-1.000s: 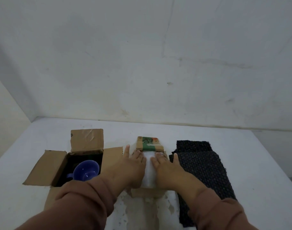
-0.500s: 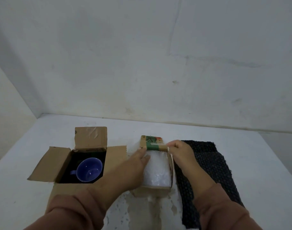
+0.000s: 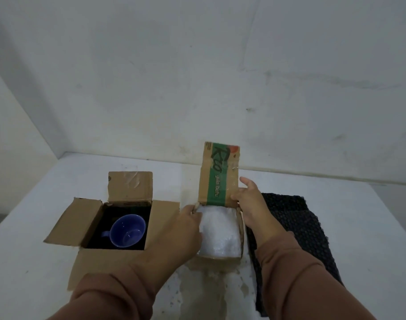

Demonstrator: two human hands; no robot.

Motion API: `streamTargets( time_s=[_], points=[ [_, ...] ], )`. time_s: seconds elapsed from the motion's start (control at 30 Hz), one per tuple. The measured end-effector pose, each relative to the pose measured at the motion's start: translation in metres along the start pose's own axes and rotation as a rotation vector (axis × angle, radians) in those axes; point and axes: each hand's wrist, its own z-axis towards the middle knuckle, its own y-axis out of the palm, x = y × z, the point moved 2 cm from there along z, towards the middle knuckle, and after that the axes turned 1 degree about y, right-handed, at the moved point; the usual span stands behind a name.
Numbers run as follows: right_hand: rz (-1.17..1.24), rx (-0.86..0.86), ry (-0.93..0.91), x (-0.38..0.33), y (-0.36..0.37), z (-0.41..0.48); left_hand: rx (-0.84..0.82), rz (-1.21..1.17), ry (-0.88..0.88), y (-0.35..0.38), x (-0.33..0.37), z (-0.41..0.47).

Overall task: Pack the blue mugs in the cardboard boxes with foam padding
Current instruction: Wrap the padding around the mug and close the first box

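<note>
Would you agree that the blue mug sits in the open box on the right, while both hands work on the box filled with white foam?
Not quite: the head view shows the blue mug in the open box on the left. Both the left hand and right hand are indeed on the foam-filled box.

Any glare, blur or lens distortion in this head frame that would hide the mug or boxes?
Head view: dim, flat light, slightly soft; wide-angle bending at the edges; the blue mug reads clearly against its dark lining; the white foam looks washed out, detail lost.
</note>
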Motion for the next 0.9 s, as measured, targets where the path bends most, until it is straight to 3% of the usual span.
streamTargets(
  time_s=[0.2, 0.33, 0.47, 0.67, 0.8, 0.9],
  points=[
    [-0.201, -0.091, -0.238, -0.019, -0.016, -0.039, -0.002, -0.109, -0.06, -0.011, -0.007, 0.001],
    [-0.507, -0.109, -0.411, -0.003, -0.031, -0.058, 0.054, -0.519, -0.322, -0.026, -0.007, -0.007],
    [-0.494, -0.097, -0.263, 0.026, -0.033, -0.077, -0.113, -1.084, -0.458, -0.028, 0.006, -0.027],
    [-0.664, -0.053, -0.239, 0.029, -0.031, -0.103, -0.155, -0.903, -0.485, -0.02, 0.007, -0.043],
    [-0.611, -0.068, -0.12, 0.028, -0.027, -0.112, -0.156, -0.882, -0.502, -0.014, 0.01, -0.056],
    [-0.689, -0.11, -0.13, 0.033, -0.026, -0.116, -0.128, -0.815, -0.486, -0.008, 0.012, -0.063]
  ],
)
